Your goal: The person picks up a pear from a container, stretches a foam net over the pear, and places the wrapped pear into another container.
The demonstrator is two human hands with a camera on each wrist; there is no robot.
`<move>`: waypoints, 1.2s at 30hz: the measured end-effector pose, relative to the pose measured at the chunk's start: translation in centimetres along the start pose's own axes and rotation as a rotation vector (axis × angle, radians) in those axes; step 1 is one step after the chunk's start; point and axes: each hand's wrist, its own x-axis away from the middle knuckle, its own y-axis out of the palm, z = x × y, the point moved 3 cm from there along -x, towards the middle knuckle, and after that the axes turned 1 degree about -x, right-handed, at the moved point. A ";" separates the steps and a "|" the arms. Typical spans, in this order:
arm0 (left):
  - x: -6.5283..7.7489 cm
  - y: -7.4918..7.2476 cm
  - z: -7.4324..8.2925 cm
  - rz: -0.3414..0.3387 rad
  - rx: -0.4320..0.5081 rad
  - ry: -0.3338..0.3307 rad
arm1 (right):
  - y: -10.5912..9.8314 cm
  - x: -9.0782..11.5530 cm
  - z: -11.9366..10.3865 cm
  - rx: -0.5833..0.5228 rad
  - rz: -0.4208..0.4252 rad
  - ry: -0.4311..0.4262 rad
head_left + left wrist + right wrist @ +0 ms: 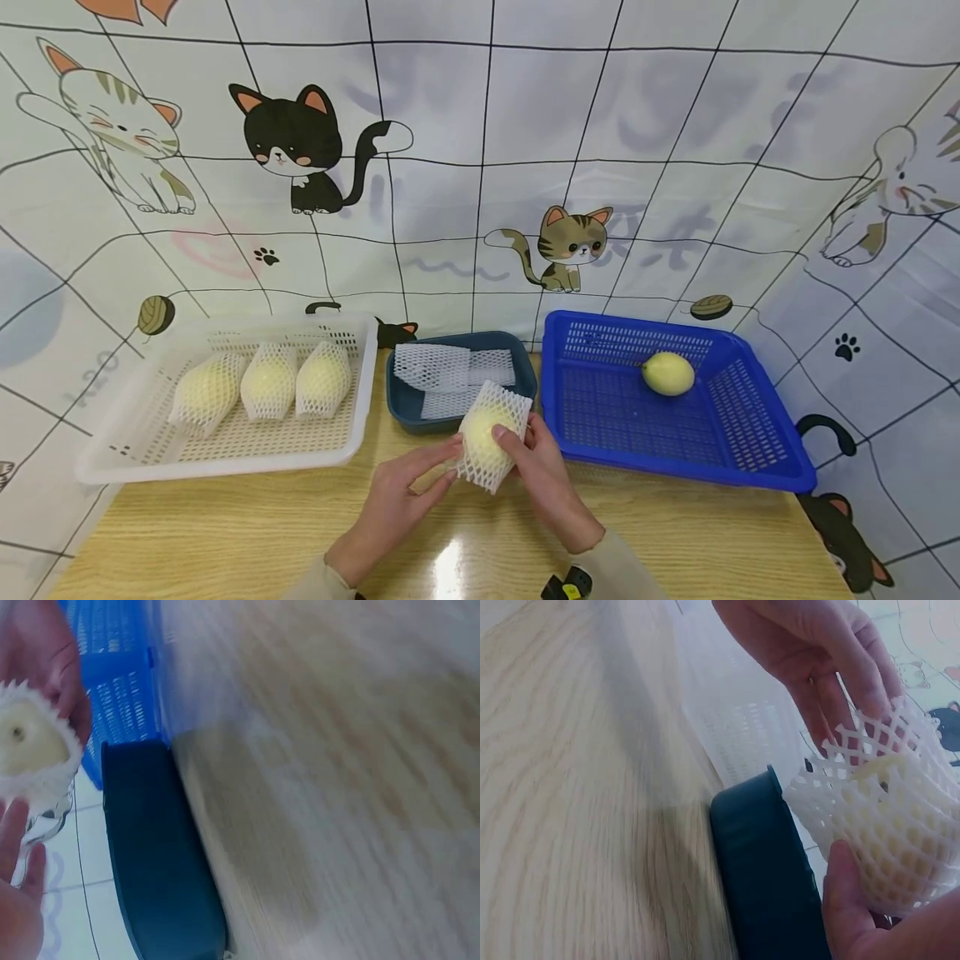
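A pale yellow fruit (483, 435) sits inside a white foam net (517, 403) over the front of the table. My right hand (551, 479) grips the netted fruit, thumb across its front and fingers behind. At the net's left edge, my left hand (401, 496) holds the mesh between thumb and fingers. From the left wrist, the fruit's dimpled end (26, 739) shows through the net's open end. In the right wrist view, the left fingers (862, 682) lie at the net's rim and the right thumb (844, 881) presses its side.
Behind the hands, a dark teal bin (401, 408) contains flat foam nets (433, 368). A white basket (360, 417) at left holds three netted fruits (268, 382). At right, a blue basket (600, 417) has one bare yellow fruit (667, 373). A cat-print sheet (450, 192) hangs behind the wooden table (247, 533).
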 end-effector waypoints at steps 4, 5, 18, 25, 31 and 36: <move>0.0 -0.1 -0.3 -0.051 0.094 -0.160 | -0.1 -0.1 0.1 0.028 0.001 0.019; -0.1 -0.1 -0.3 -0.052 0.137 -0.213 | 0.0 -0.1 0.1 0.035 -0.003 0.021; -1.9 1.2 0.0 -0.290 0.711 -0.729 | 1.0 -0.1 0.0 0.141 -0.043 -0.011; -2.0 1.7 -0.5 -0.260 0.648 -0.809 | 1.2 0.5 -0.3 0.104 -0.152 -0.048; -1.9 1.9 -1.0 -0.176 0.555 -0.867 | 1.3 0.7 -0.6 0.074 -0.199 -0.043; -1.8 1.8 -1.3 -0.121 0.486 -0.862 | 1.3 0.7 -0.7 0.040 -0.246 -0.041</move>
